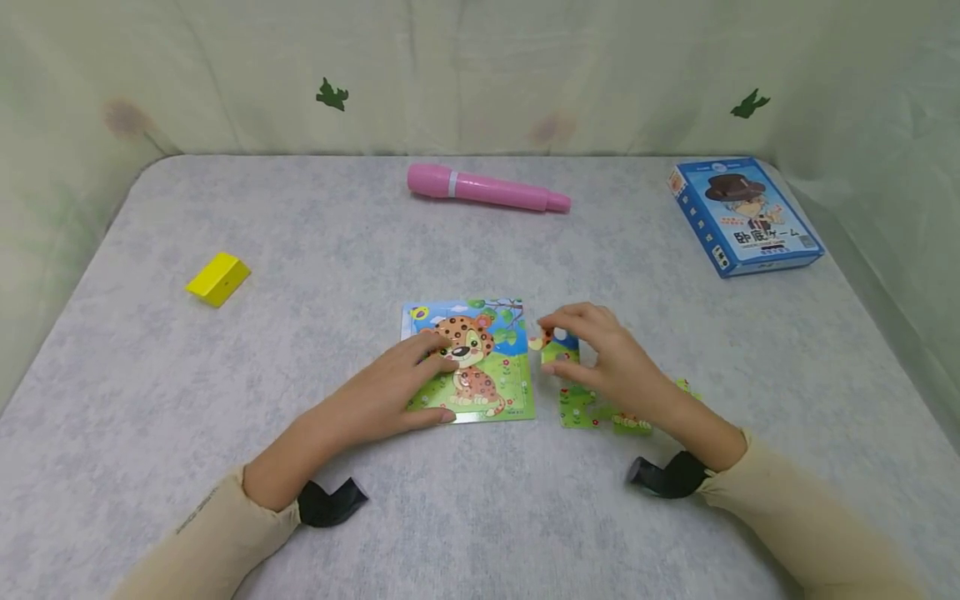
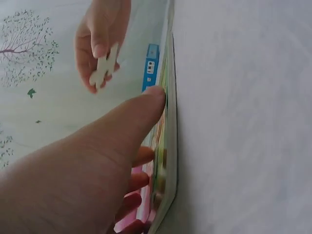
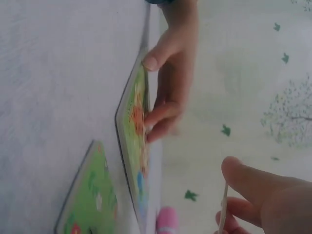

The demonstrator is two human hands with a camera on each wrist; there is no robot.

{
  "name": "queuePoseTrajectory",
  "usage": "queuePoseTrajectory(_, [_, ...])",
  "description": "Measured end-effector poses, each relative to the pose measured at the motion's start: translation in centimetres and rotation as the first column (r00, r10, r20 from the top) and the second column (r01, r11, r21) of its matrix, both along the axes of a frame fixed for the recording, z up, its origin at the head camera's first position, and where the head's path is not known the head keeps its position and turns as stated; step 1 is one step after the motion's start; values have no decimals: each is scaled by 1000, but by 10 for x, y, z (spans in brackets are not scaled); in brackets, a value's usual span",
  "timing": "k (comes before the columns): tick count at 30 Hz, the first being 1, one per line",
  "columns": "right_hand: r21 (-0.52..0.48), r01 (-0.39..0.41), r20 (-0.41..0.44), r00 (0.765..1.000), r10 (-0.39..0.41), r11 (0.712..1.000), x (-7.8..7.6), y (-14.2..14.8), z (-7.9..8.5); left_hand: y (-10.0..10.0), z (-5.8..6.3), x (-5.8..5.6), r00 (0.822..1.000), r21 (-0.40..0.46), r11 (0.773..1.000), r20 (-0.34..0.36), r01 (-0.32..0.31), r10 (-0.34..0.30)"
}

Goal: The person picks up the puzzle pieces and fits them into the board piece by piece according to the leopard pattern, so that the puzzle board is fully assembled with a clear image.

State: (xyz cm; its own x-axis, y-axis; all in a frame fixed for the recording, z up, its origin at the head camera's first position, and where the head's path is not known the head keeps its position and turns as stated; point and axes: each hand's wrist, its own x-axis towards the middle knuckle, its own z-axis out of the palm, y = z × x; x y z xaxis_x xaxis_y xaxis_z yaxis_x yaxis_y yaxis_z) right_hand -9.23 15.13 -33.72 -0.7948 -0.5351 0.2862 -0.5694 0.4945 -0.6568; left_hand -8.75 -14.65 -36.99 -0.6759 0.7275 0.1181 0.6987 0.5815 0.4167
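Observation:
A square jigsaw puzzle board with a cartoon leopard picture lies flat on the table. My left hand rests on its left part, fingers spread over the leopard and thumb at the near edge. Just right of the board, my right hand pinches a jigsaw piece between thumb and fingers. The left wrist view shows the pale back of this piece, raised off the table. Several loose jigsaw pieces lie below the right hand, partly hidden by the wrist.
A pink torch-like tube lies at the table's back. At the back right sits a blue game box. A yellow block is on the left. Black straps hang at both wrists.

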Motion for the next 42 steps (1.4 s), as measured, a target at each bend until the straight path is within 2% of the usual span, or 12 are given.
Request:
queuePoseTrajectory(5, [49, -48, 72, 996, 45, 998, -8, -28, -14, 2, -6, -3, 1000, 62, 998, -21, 24, -23])
queuePoseTrajectory(10, [140, -44, 131, 991, 26, 989, -15, -44, -26, 2, -10, -5, 999, 47, 999, -36, 8, -6])
queuePoseTrajectory(17, [169, -30, 101, 995, 13, 985, -19, -51, -35, 3, -15, -6, 999, 8, 1000, -48, -5, 5])
queuePoseTrajectory(25, [162, -36, 24, 999, 32, 986, -22, -56, -38, 6, -15, -4, 998, -40, 999, -56, -11, 9])
queuePoseTrajectory(30, [217, -24, 6, 1000, 23, 976, -22, -54, -37, 6, -14, -4, 999, -35, 999, -51, -9, 7])
queuePoseTrajectory(35, [281, -56, 45, 998, 45, 958, -23, -49, -34, 6, -15, -4, 999, -32, 999, -50, -10, 9])
queuePoseTrajectory(42, [316, -127, 108, 989, 98, 940, -27, -43, -32, 6, -15, -3, 999, -20, 1000, -44, -14, 13])
